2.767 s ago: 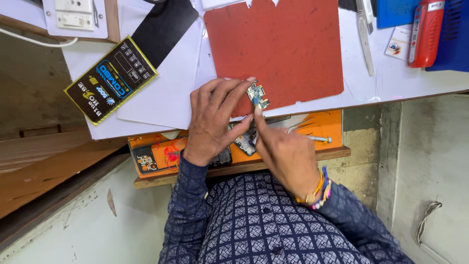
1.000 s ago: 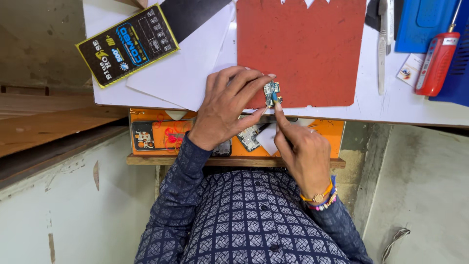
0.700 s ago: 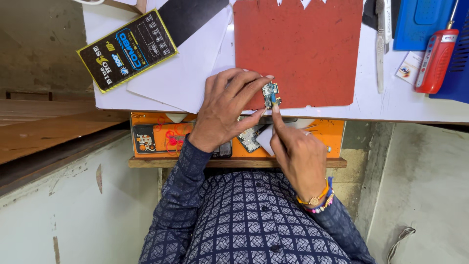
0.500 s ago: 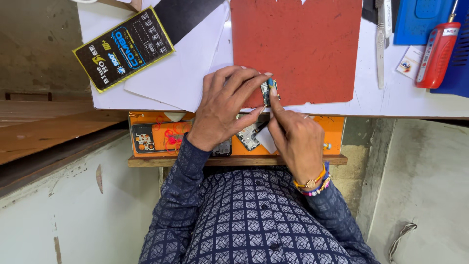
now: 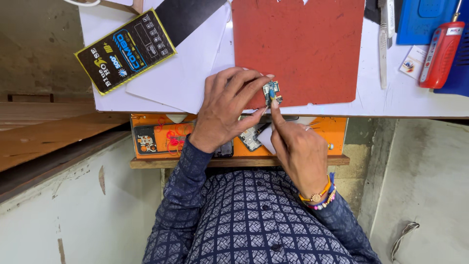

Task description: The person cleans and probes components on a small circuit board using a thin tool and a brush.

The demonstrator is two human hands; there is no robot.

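The left hand (image 5: 227, 110) pinches a small circuit board (image 5: 271, 91) at the red mat (image 5: 298, 49) edge — right hand (image 5: 299, 154), forefinger pressing it, holds nothing — likely seating a part; steady pressure next.

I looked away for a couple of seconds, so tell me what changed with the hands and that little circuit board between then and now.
Little changed. The left hand kept the small circuit board pinched at the near edge of the red mat. The right hand closed in from beside it, and its fingertip now presses on the board. Nothing was let go. The black and yellow packet and the red tool lie as before.
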